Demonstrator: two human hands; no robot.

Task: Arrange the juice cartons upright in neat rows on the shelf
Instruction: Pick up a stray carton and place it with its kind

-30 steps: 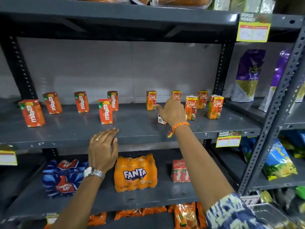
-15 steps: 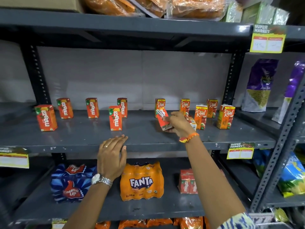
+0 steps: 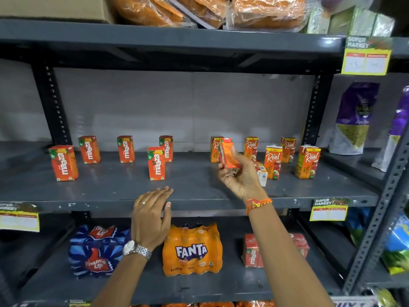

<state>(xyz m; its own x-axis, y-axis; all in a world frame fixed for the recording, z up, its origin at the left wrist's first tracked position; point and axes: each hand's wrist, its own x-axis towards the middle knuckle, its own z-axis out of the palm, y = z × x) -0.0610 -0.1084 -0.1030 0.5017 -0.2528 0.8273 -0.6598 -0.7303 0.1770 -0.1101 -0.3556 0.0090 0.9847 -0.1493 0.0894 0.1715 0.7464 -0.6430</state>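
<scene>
On the grey middle shelf [image 3: 110, 191] several orange Maaza cartons [image 3: 156, 163] stand upright at the left and several Real cartons [image 3: 307, 161] at the right. My right hand [image 3: 240, 176] is raised above the shelf and grips one orange juice carton [image 3: 229, 154], nearly upright, in front of the leftmost Real carton. Just right of that hand another carton [image 3: 262, 173] lies on its side, partly hidden. My left hand [image 3: 152, 216] rests flat on the shelf's front edge, fingers apart, holding nothing.
The shelf below holds a Thums Up pack [image 3: 97, 251], a Fanta pack [image 3: 191, 249] and Maaza packs [image 3: 253, 251]. Bagged goods fill the right-hand rack [image 3: 354, 118]. Wrapped packs lie on the top shelf [image 3: 265, 12]. A yellow price tag [image 3: 328, 209] hangs from the shelf edge.
My right hand took a carton that lay on the shelf, lifted it and turned it towards upright. The left hand stayed on the shelf edge. The camera moved closer.
</scene>
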